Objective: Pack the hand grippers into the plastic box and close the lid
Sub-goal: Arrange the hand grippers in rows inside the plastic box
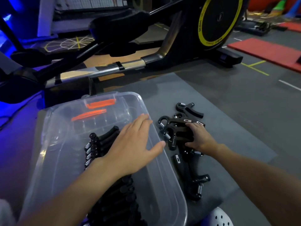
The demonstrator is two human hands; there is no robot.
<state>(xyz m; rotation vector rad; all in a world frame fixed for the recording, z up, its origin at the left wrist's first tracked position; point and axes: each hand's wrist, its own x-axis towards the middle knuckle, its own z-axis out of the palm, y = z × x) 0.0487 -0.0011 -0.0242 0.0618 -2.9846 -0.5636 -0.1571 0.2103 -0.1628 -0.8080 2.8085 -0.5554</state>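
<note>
A clear plastic box (pixel 53 144) stands on the grey mat at the left. A row of black hand grippers (pixel 101 141) with steel springs lies packed along its middle. My left hand (pixel 130 144) hovers flat over the box, fingers spread, holding nothing. To the right of the box a loose pile of hand grippers (pixel 172 128) lies on the mat. My right hand (pixel 198 137) presses down on that pile, fingers curled around a stack of them. More grippers (pixel 192 175) lie nearer to me, and one (pixel 189 109) lies farther away.
The lid with orange clips (pixel 97 103) leans at the box's far end. A black elliptical trainer (pixel 114 46) with a yellow-ringed flywheel (pixel 218 22) stands just behind. A red mat (pixel 267 51) lies far right. A perforated shoe toe (pixel 218 217) shows at the bottom edge.
</note>
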